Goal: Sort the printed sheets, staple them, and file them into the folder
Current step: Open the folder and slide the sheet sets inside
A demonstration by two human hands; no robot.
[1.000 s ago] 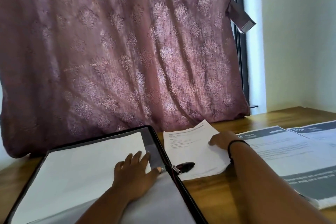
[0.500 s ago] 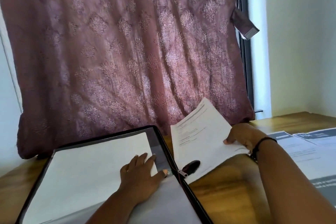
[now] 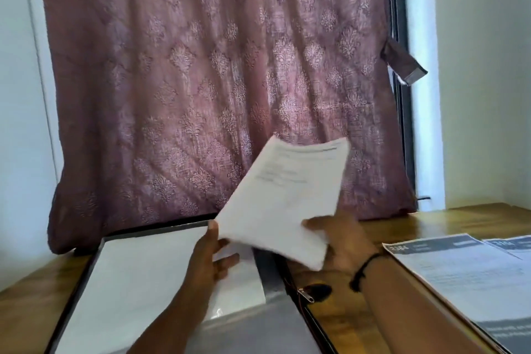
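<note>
A set of white printed sheets (image 3: 284, 195) is lifted off the table and tilted over the right edge of the open black folder (image 3: 94, 261). My right hand (image 3: 342, 241) grips the set at its lower right corner, thumb on top. My left hand (image 3: 209, 256) is raised above the folder, with its thumb touching the set's lower left corner and its fingers loosely spread. White pages (image 3: 149, 276) lie inside the folder under a clear sleeve.
A small black object with a metal clip (image 3: 314, 293) lies on the wooden table (image 3: 431, 218) by the folder's right edge. More printed sheets with dark headers (image 3: 465, 276) lie at the right. A mauve patterned curtain (image 3: 215, 80) hangs behind.
My right hand has lifted the printed set off the table and swung it left over the folder. My left hand has left the folder page and risen to meet the set's corner.
</note>
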